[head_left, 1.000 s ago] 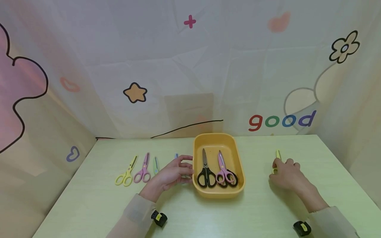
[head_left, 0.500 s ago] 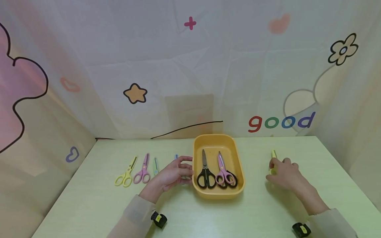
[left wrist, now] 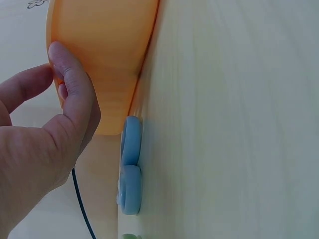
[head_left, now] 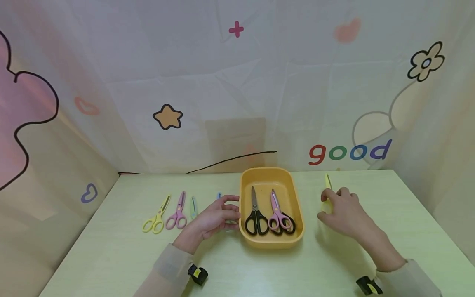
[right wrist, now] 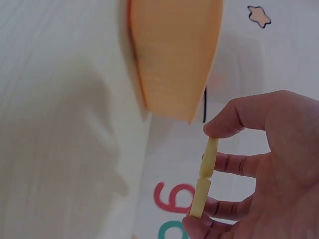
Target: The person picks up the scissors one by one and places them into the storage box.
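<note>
My left hand (head_left: 219, 214) touches the left side of a yellow plastic tray (head_left: 272, 244), its fingertips right at the rim. In the left wrist view the thumb and a finger (left wrist: 72, 84) lie against the tray's outer wall. My right hand (head_left: 343, 212) grips yellow scissors (head_left: 328, 181) by the handles, blades pointing away. The right wrist view shows the handle loops (right wrist: 204, 179) edge-on between thumb and fingers, raised off the table. Inside the tray lie black-handled scissors (head_left: 257, 218) and pink scissors (head_left: 276, 210), which overlap another black-handled pair (head_left: 291, 227).
Left of the tray, yellow scissors (head_left: 157, 218), pink scissors (head_left: 179, 214) and green scissors (head_left: 193, 206) lie in a row. Blue scissors (left wrist: 131, 164) lie beside the tray, mostly hidden by my left hand in the head view. A printed cloth (head_left: 208, 82) hangs behind the table.
My right hand has moved left toward the tray and risen, carrying the yellow scissors up from the table. My left hand has stayed at the tray.
</note>
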A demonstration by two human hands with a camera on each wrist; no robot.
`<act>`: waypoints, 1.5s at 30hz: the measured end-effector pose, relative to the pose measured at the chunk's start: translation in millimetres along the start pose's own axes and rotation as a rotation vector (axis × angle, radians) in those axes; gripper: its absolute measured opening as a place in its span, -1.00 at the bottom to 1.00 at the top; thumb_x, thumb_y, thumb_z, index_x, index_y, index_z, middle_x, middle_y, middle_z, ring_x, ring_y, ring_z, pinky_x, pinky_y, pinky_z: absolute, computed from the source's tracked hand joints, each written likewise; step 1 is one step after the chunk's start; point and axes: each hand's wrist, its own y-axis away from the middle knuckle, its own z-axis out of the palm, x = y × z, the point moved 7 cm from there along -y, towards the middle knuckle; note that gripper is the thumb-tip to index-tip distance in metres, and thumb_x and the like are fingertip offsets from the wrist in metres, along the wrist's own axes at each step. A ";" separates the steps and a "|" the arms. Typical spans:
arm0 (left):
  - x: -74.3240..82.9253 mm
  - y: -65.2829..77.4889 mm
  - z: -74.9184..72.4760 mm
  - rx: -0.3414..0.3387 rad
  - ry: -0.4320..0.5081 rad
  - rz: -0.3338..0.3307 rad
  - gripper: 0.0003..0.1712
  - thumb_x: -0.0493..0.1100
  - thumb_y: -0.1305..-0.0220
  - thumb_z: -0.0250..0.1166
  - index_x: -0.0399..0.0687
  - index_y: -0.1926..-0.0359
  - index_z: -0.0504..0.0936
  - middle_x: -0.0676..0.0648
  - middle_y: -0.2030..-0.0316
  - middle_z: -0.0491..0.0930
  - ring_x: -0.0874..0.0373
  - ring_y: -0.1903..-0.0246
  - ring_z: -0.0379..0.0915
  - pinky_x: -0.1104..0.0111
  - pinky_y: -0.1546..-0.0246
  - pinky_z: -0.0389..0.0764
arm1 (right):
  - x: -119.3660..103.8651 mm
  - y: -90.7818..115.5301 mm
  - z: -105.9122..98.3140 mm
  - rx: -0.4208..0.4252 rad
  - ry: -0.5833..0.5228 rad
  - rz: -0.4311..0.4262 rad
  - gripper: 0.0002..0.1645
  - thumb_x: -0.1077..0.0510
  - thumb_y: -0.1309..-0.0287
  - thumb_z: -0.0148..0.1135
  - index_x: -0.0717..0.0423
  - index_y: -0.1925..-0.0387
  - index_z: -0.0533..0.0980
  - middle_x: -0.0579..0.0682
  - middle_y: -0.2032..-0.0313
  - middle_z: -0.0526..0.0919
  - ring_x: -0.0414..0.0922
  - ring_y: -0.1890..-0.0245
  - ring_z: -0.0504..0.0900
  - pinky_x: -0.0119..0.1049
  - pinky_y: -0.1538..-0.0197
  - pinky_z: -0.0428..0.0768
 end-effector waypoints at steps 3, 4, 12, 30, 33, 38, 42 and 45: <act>0.1 0.2 0.6 0.001 0.002 0.000 -0.32 -0.46 -0.41 0.17 -0.30 -0.46 0.13 -0.24 0.06 0.47 0.06 0.21 0.57 0.25 0.15 0.70 | -14.5 1.6 -2.4 0.013 -0.003 -0.022 -0.61 0.10 -0.05 0.38 0.11 0.09 0.49 0.32 0.15 0.40 0.29 0.20 0.37 0.08 0.29 0.49; 0.2 0.4 0.7 0.001 0.003 -0.001 -0.31 -0.45 -0.41 0.17 -0.30 -0.46 0.13 -0.24 0.06 0.47 0.06 0.21 0.57 0.25 0.15 0.70 | -19.4 2.1 -3.0 0.016 -0.004 -0.028 -0.61 0.10 -0.05 0.37 0.10 0.09 0.49 0.32 0.14 0.40 0.29 0.19 0.37 0.08 0.29 0.49; 1.0 1.1 1.4 -0.001 0.016 0.002 -0.32 -0.45 -0.41 0.18 -0.29 -0.45 0.14 -0.21 0.09 0.48 0.06 0.22 0.57 0.27 0.18 0.70 | -57.3 1.5 -4.5 0.025 -0.011 -0.103 -0.63 0.13 -0.06 0.36 0.07 0.07 0.51 0.27 0.11 0.42 0.27 0.11 0.39 0.08 0.23 0.53; 1.6 0.7 1.5 -0.006 0.005 0.002 -0.31 -0.45 -0.40 0.17 -0.34 -0.46 0.11 -0.18 0.10 0.47 0.09 0.22 0.56 0.28 0.17 0.70 | -120.8 -5.5 27.2 -0.018 0.061 -0.241 -0.57 0.13 -0.13 0.37 0.15 -0.04 0.53 0.16 0.25 0.36 0.12 0.25 0.32 -0.19 0.37 0.42; 1.6 1.2 0.6 0.001 0.008 -0.001 -0.31 -0.45 -0.40 0.18 -0.33 -0.46 0.13 -0.20 0.09 0.47 0.08 0.21 0.57 0.26 0.15 0.70 | -125.4 -9.1 37.0 -0.036 0.082 -0.240 -0.69 0.18 -0.08 0.34 0.11 0.12 0.50 0.12 0.30 0.34 0.10 0.28 0.30 -0.21 0.41 0.37; 0.6 1.2 -0.2 -0.001 0.011 -0.003 -0.31 -0.45 -0.40 0.19 -0.29 -0.46 0.14 -0.19 0.09 0.48 0.08 0.21 0.57 0.25 0.13 0.70 | -127.4 -12.1 51.3 -0.053 0.117 -0.219 -0.73 0.19 -0.05 0.35 0.09 0.22 0.46 0.13 0.31 0.33 0.10 0.29 0.29 -0.20 0.44 0.35; 0.4 1.0 0.2 -0.007 0.004 -0.001 -0.32 -0.44 -0.40 0.19 -0.29 -0.45 0.14 -0.20 0.07 0.48 0.07 0.21 0.58 0.23 0.11 0.70 | -124.4 -15.1 60.5 -0.078 0.121 -0.193 -0.72 0.16 -0.06 0.36 0.09 0.21 0.46 0.15 0.30 0.33 0.11 0.29 0.29 -0.17 0.39 0.34; 0.4 0.8 0.4 -0.006 0.000 0.000 -0.33 -0.43 -0.41 0.19 -0.28 -0.45 0.15 -0.23 0.06 0.48 0.06 0.21 0.58 0.22 0.10 0.70 | -121.2 -17.9 64.8 -0.101 0.111 -0.166 -0.72 0.16 -0.07 0.35 0.09 0.19 0.47 0.16 0.28 0.34 0.12 0.27 0.30 -0.16 0.36 0.34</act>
